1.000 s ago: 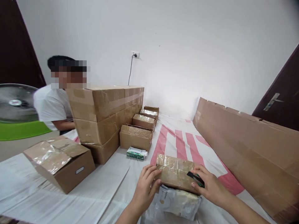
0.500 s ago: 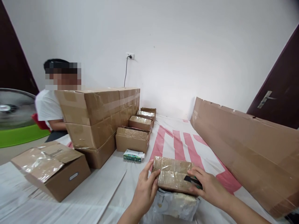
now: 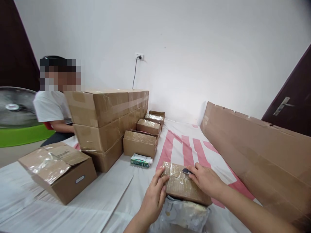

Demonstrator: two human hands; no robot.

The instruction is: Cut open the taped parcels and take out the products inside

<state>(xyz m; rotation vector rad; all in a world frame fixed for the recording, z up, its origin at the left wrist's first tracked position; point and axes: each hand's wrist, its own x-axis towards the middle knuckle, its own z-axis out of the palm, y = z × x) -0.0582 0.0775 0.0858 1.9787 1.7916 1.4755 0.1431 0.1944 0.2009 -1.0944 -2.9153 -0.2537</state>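
Observation:
A small taped cardboard box point(image 3: 187, 191) lies in front of me at the lower middle. My left hand point(image 3: 154, 194) grips its left end, the fingers along the side and upper face. In my right hand point(image 3: 206, 179) is a box cutter point(image 3: 186, 171), closed in the fingers, with its dark tip at the taped seam near the middle of the box's top. The fingers cover most of the cutter. A pale plastic-wrapped package point(image 3: 186, 213) sits against the near side of the box; its contents are hidden.
Stacked cartons point(image 3: 110, 106) stand left of centre, with smaller boxes point(image 3: 141, 142) beside them. A green-and-white carton point(image 3: 141, 160) lies ahead. One carton point(image 3: 58, 171) rests at left; a cardboard panel point(image 3: 255, 152) borders the right. Another person point(image 3: 52, 105) sits behind the stack, near a fan point(image 3: 18, 106).
My right hand has moved the cutter up and left, from the right part of the box to its far seam. My left hand keeps its grip. The view has shifted slightly.

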